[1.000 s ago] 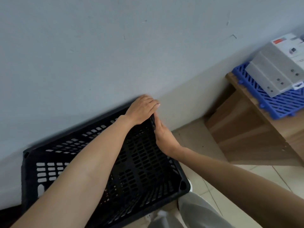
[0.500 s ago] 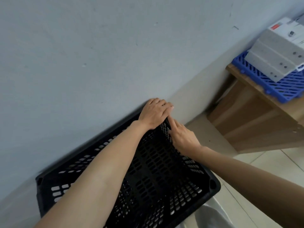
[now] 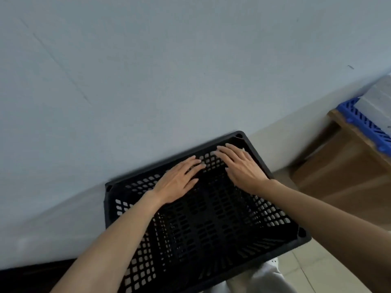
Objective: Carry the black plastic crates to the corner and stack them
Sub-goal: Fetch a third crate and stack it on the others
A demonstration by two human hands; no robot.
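- Trousers (image 3: 264, 278), light fabric, show at the bottom of the view just behind the near rim of the black crate (image 3: 211, 233). The person stands tight to it and looks down into it.
- The black crate is open side up with perforated walls and base, nothing inside. Its far long rim is hard against the wall (image 3: 169, 70), and its near right corner hangs over the tiled floor (image 3: 321, 271). My read: flush to the wall keeps a stack from sticking out into the room. Can't tell what's under it, floor or another crate.
- Both forearms reach in over the near rim toward the far side.
- left hand (image 3: 177, 182): palm down, fingers straight and slightly spread, gripping nothing. Fingertips are at the inner face of the crate's far wall, about mid-length.
- right hand (image 3: 243, 166): same flat pose, fingers a bit fanned, near the crate's far right corner. It holds nothing.
- Contact isn't certain for either hand. It looks like a flat push or light rest, not a carry grip, so probably a final nudge into place.
- Dark strip (image 3: 31, 271) along the wall at lower left: too little showing to identify.
- Far right, well apart from the crate: wooden bench (image 3: 349, 166), blue grid (image 3: 364, 123) on its top, grey boxes (image 3: 376, 98) on the grid.
- No room corner is in view, so I can't confirm this is the target spot.
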